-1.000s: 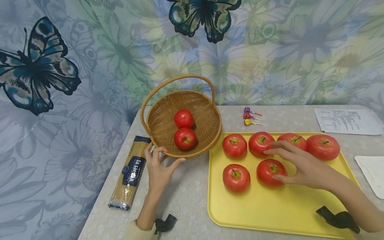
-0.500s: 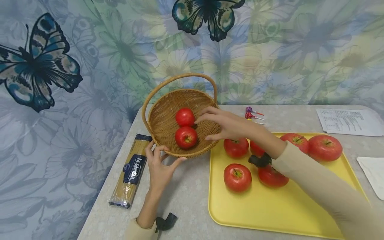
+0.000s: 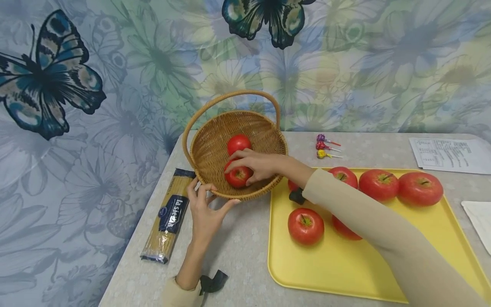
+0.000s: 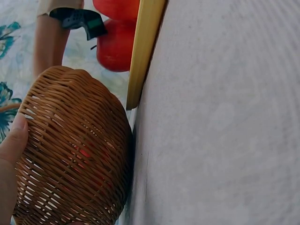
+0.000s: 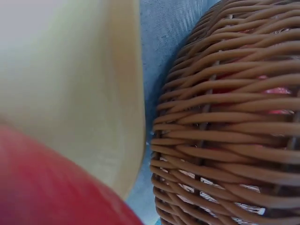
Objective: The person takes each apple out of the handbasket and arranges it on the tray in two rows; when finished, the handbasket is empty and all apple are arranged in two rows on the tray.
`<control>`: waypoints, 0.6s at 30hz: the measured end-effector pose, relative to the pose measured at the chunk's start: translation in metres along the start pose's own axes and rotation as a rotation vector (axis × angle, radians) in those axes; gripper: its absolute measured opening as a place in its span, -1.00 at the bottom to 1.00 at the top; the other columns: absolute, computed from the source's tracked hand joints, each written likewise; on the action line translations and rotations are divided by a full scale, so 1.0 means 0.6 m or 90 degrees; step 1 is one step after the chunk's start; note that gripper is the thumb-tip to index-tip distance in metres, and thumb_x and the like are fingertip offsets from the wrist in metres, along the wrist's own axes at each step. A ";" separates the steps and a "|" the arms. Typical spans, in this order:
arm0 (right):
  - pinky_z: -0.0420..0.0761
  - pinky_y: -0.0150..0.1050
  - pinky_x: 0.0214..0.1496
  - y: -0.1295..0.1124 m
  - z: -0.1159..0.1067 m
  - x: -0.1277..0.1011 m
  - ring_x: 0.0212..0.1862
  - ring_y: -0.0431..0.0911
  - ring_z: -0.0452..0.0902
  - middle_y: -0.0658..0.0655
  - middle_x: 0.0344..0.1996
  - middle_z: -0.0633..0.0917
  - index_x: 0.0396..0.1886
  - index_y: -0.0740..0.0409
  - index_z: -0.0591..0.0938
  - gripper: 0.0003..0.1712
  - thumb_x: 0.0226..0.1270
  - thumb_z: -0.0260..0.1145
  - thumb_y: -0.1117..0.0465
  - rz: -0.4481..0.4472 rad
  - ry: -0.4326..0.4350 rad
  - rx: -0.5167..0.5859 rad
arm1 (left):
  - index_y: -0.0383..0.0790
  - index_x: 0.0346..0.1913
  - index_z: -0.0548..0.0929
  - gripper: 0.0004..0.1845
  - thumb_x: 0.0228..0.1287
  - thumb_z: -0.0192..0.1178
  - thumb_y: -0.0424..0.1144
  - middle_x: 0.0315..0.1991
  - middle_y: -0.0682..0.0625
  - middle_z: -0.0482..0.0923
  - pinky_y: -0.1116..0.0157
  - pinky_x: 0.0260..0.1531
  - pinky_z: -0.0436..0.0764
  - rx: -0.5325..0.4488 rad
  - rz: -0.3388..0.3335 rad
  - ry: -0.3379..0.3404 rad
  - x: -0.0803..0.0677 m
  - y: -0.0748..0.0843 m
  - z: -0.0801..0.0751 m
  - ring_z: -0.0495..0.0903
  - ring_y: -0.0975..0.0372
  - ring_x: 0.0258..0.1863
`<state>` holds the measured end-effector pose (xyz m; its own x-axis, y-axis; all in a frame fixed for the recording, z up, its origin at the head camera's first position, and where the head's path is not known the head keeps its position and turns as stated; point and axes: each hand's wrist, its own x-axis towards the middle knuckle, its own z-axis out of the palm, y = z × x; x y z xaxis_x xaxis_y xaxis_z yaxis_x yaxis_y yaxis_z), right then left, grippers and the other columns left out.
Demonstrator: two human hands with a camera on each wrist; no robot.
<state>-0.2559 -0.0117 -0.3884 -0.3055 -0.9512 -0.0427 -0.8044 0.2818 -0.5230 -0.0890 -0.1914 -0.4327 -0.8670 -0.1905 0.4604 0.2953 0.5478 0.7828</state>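
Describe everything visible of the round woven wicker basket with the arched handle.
The round woven wicker basket is tan, shallow, with one arched handle. It sits tilted toward the camera at the grey table's back left, beside the yellow tray. Two red apples lie inside. The left hand holds its near rim; the right hand grips the nearer apple.

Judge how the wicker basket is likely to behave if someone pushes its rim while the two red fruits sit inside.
The wicker basket looks light and stiff, so it would probably slide. Its rounded underside suggests it may rock or tip; the left hand holds its rim. The two red fruits inside would likely roll.
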 end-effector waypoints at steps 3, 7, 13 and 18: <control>0.39 0.05 0.41 0.000 0.002 0.005 0.34 0.05 0.21 0.12 0.31 0.34 0.35 -0.15 0.42 -0.23 0.14 0.52 0.20 0.039 0.005 -0.029 | -0.31 -0.18 0.39 -0.39 -0.19 0.62 -0.25 0.31 -0.34 0.08 0.02 -0.08 0.72 0.001 -0.002 0.000 -0.001 -0.001 0.000 0.22 -0.07 0.37; 0.45 0.04 0.36 0.001 0.003 0.009 0.29 0.05 0.29 0.12 0.23 0.38 0.33 -0.19 0.42 -0.22 0.11 0.54 0.14 0.062 0.021 -0.056 | -0.30 -0.19 0.39 -0.37 -0.23 0.63 -0.24 0.31 -0.32 0.09 0.03 -0.07 0.72 0.005 -0.002 0.004 0.001 -0.012 0.001 0.22 -0.05 0.37; 0.47 0.07 0.32 -0.004 -0.007 -0.005 0.27 0.07 0.33 0.16 0.23 0.39 0.35 -0.18 0.41 -0.18 0.08 0.56 0.09 0.061 0.050 -0.019 | -0.42 -0.19 0.38 -0.39 -0.23 0.61 -0.40 0.28 -0.48 0.07 -0.12 -0.08 0.69 -0.001 -0.001 0.001 0.003 0.027 -0.003 0.22 -0.26 0.34; 0.54 -0.04 0.24 -0.025 -0.040 -0.056 0.20 -0.02 0.40 0.11 0.19 0.45 0.35 -0.14 0.43 -0.19 0.07 0.56 0.06 0.021 0.146 0.031 | -0.45 -0.20 0.38 -0.41 -0.20 0.60 -0.40 0.26 -0.54 0.08 -0.14 -0.09 0.68 0.001 -0.002 -0.002 0.004 0.054 -0.009 0.24 -0.35 0.30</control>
<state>-0.2461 0.0190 -0.3585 -0.4430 -0.8869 0.1308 -0.7684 0.3005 -0.5651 -0.0793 -0.1783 -0.4038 -0.8689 -0.1902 0.4569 0.2922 0.5481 0.7837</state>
